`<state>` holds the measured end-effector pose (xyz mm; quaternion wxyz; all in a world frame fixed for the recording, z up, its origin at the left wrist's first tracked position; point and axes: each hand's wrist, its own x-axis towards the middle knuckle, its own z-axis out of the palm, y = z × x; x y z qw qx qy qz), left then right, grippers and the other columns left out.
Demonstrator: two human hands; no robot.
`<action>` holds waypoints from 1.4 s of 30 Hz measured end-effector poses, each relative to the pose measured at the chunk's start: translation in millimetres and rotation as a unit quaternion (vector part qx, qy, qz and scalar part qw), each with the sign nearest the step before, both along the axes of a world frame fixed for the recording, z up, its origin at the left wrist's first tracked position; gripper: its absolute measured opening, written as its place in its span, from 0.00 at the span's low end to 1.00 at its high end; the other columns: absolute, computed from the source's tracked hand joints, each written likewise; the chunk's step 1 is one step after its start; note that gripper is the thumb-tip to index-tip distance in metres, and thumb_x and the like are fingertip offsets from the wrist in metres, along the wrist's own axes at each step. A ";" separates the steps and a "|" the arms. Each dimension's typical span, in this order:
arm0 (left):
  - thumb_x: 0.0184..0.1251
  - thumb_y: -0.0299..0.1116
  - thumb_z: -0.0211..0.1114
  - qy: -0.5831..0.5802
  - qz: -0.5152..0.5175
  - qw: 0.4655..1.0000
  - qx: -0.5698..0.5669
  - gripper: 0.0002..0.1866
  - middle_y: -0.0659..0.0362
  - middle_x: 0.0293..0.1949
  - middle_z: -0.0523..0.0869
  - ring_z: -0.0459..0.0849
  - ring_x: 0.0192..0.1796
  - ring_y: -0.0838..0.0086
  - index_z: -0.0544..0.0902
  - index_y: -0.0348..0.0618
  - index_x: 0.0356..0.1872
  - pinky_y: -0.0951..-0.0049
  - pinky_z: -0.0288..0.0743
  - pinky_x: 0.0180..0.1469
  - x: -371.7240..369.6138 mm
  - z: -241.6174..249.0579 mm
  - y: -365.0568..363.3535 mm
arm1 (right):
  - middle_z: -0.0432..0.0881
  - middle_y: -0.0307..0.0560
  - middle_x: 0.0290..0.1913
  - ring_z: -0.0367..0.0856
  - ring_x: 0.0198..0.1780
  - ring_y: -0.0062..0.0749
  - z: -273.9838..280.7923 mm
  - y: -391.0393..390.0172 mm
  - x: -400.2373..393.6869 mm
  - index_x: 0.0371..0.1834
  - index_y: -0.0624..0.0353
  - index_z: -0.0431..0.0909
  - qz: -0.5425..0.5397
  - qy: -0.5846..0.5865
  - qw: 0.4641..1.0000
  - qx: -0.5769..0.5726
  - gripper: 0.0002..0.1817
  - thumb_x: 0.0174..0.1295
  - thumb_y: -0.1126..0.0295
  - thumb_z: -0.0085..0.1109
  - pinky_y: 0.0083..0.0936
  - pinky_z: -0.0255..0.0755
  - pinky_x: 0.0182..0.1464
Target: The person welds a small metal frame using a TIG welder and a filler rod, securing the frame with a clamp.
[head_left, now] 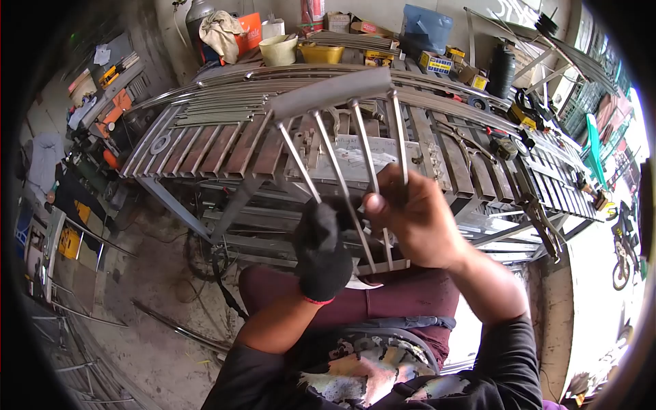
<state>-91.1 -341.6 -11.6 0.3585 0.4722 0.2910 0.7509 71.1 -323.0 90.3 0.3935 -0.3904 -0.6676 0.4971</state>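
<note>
A metal grille (pixel 333 91) is held up before me above my lap. It has a wide flat grey bar at the top and several thin round rods running down to a narrower bar near my thighs. My left hand (pixel 320 240), in a black glove with a red cuff edge, is closed around the rods on the left. My right hand (pixel 418 220), bare, has its fingers curled around the rods on the right, the thumb in front. The lower bar (pixel 389 266) is partly hidden by my hands and wrists.
Behind the grille stands a slatted steel workbench (pixel 225 147) with bundled metal rods (pixel 222 109), a flat metal ring (pixel 160 144) and clamps (pixel 465 142). Tubs (pixel 279 50) and boxes (pixel 435 63) line its back. Long metal pieces (pixel 179 326) lie on the floor at left.
</note>
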 end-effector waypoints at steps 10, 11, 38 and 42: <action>0.75 0.27 0.71 0.481 0.245 0.835 0.103 0.21 0.46 0.66 0.87 0.87 0.62 0.52 0.87 0.39 0.67 0.57 0.80 0.66 -121.1 48.1 71.3 | 0.88 0.59 0.42 0.90 0.42 0.55 83.8 79.4 43.7 0.62 0.59 0.81 -0.028 -0.465 0.832 0.303 0.19 0.80 0.56 0.67 0.46 0.81 0.46; 0.76 0.28 0.71 0.491 0.260 0.827 0.083 0.22 0.46 0.67 0.87 0.87 0.63 0.52 0.85 0.40 0.69 0.56 0.79 0.67 -135.9 45.6 85.7 | 0.88 0.59 0.45 0.90 0.44 0.56 66.1 93.1 47.9 0.63 0.58 0.80 -0.013 -0.466 0.799 0.379 0.21 0.80 0.54 0.67 0.48 0.82 0.48; 0.83 0.57 0.60 0.711 0.299 0.630 -0.091 0.41 0.46 0.85 0.70 0.66 0.86 0.44 0.64 0.48 0.88 0.32 0.49 0.86 -190.3 8.8 177.8 | 0.92 0.61 0.38 0.91 0.43 0.66 -61.6 55.8 153.2 0.39 0.62 0.92 0.194 -0.681 0.687 -0.160 0.20 0.76 0.60 0.54 0.51 0.85 0.50; 0.86 0.66 0.49 0.730 0.288 0.613 -0.092 0.43 0.51 0.90 0.63 0.56 0.90 0.42 0.58 0.53 0.91 0.33 0.38 0.88 -192.6 2.8 178.0 | 0.94 0.64 0.37 0.96 0.33 0.47 -186.9 -0.4 243.6 0.48 0.69 0.89 -0.077 -0.617 0.588 -0.518 0.28 0.84 0.54 0.47 0.42 0.91 0.41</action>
